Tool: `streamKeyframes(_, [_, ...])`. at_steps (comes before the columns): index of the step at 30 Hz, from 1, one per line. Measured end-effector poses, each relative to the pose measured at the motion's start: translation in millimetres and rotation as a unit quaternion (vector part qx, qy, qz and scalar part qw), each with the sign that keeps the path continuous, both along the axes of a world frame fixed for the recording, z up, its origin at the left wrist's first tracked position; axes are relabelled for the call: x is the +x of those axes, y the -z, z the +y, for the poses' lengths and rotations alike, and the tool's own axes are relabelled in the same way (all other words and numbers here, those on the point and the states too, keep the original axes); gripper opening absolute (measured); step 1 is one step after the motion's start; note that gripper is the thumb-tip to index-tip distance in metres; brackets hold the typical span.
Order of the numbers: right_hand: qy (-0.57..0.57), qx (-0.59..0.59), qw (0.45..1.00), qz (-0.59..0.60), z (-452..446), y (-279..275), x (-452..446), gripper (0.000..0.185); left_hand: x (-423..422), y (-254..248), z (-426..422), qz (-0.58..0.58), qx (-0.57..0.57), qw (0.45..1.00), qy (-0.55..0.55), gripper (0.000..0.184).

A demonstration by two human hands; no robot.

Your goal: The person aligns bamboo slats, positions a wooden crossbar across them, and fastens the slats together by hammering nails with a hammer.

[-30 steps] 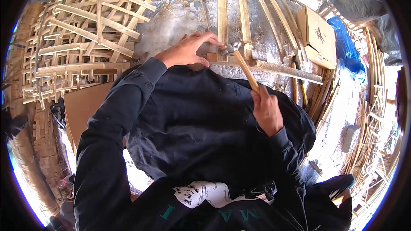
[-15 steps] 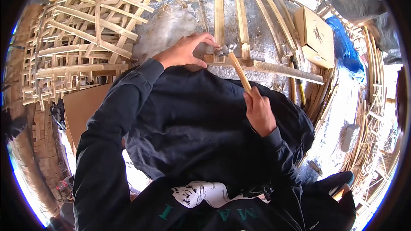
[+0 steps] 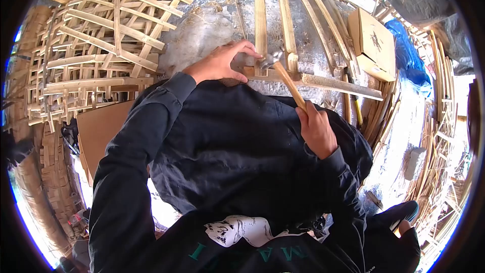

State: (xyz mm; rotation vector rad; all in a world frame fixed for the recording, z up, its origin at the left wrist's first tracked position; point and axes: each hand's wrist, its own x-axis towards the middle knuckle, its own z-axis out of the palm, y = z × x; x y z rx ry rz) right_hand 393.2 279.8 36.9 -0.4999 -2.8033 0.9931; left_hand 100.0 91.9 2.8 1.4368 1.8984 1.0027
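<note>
My right hand (image 3: 318, 130) is wrapped round the wooden handle of a hammer (image 3: 290, 87). The metal hammer head is over the near end of an upright-running bamboo strip (image 3: 260, 17). My left hand (image 3: 222, 61) reaches to the same end from the left, thumb and forefinger curved apart; the fingertips are close to the strip and hammer head, and whether they pinch something small cannot be made out. A wooden crosspiece (image 3: 338, 85) runs sideways under the strip ends. A second bamboo strip (image 3: 287, 20) lies just to the right.
A bamboo lattice (image 3: 108, 30) spreads over the upper left. More thin strips, a cardboard box (image 3: 372, 40) and a blue plastic sheet (image 3: 408, 55) are at the right. Another cardboard piece (image 3: 103, 126) stands left of my arm. Dark cloth (image 3: 237, 141) covers my lap.
My right hand and the hammer swung slightly left, then back to the right. My left hand has stayed near the strip's end.
</note>
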Motion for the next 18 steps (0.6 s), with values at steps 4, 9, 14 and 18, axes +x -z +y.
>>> streamKeyframes(4, [0.028,-0.023,0.999,-0.018,15.3,-34.0,-6.2,0.023,-3.9,12.5,1.9,0.005,0.030,0.999,0.013,0.069])
streamKeyframes(9, [0.066,-0.043,0.995,0.058,42.8,-70.3,-30.2,0.021,-3.1,4.1,4.2,-0.008,-0.003,1.000,0.010,0.069])
streamKeyframes(14, [-0.003,0.025,1.000,0.014,29.9,-17.3,-13.7,0.021,-0.6,0.9,2.4,0.007,-0.001,1.000,0.003,0.071])
streamKeyframes(18, [-0.048,0.089,0.995,-0.004,23.5,-18.6,-6.2,0.021,-1.4,3.6,0.6,0.009,-0.009,1.000,-0.010,0.072])
